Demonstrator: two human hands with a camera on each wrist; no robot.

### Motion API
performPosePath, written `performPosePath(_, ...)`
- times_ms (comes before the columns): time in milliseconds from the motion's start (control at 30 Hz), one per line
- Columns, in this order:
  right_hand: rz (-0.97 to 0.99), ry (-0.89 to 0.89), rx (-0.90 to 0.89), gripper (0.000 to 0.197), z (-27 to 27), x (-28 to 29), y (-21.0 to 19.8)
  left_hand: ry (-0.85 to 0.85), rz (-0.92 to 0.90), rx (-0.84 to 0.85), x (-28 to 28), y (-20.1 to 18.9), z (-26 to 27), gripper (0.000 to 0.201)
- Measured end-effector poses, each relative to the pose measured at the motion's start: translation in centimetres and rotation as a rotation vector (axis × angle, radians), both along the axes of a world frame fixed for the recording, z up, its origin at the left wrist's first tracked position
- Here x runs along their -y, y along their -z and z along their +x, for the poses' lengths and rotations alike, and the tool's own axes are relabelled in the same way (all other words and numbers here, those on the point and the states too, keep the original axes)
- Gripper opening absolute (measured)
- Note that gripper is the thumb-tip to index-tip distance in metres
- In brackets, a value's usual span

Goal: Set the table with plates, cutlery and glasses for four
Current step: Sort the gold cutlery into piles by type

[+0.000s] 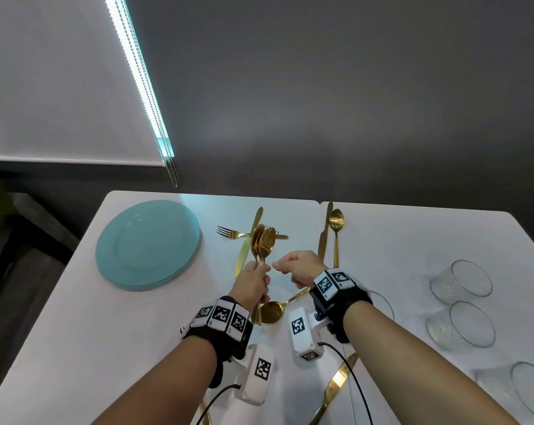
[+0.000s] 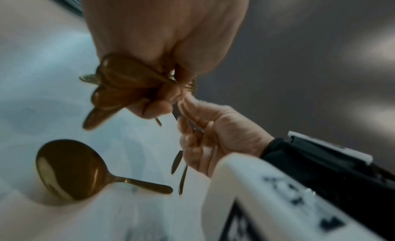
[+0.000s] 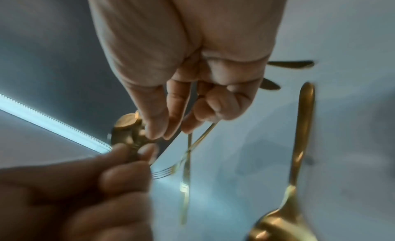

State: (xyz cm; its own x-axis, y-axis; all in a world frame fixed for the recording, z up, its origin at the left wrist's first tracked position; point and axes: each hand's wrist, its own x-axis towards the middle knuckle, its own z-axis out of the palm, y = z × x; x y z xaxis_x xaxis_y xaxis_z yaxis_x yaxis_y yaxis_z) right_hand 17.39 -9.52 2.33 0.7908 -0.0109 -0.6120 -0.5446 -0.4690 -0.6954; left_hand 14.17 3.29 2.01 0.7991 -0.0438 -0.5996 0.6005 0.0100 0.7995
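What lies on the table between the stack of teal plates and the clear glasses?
Loose gold cutlery, seen in the head view between the teal plates and glasses.

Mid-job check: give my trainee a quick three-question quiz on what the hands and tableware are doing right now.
1. True or false: the teal plates are already dealt out to four places.
2. Which hand grips the bunch of gold cutlery? A) left hand B) right hand C) neither
3. Fill in: the big gold spoon beneath the hands lies on the ____.

Key
1. False: they sit in one stack at the table's far left.
2. A: the left hand holds spoons and forks upright; the right hand is curled just beside it, and whether it pinches a handle is unclear.
3. Table.
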Motion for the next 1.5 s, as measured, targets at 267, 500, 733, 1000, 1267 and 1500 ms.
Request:
performPosePath(267, -0.768, -0.721, 0.062, 0.035, -1.6, -0.2, 2.4, -0.028, 0.054, 0.003, -1.3, -0.2, 0.5, 0.023)
performPosePath(500, -0.842, -0.758, 0.095, 0.029, -2.2, -1.1, 4.2, -0.074, 0.043, 0.058, -1.5, -0.1, 0.6, 0.019)
performPosePath(733, -0.458, -0.186, 0.104, 0.008, 0.2, 0.0, 2.3, -0.193, 0.011, 0.116, -1.8, 0.0, 1.1, 0.022)
performPosePath(1000, 0.204, 0.309, -0.077, 0.017, 2.6, 0.1, -1.6, -0.187, -0.045, 0.065, -0.5, 0.1, 1.7, 0.019)
performPosePath(1267, 0.169, 0.196, -0.098, 0.023, 2.3, -1.0, -1.8, -0.050, -0.184, 0.006, 0.9, -0.6, 2.1, 0.025)
performPosePath(1500, -0.050, 0.309, -0.078, 0.021, 4.6, 1.6, -2.2, -0.082, -0.084, -0.010, 1.0, 0.2, 2.3, 0.023)
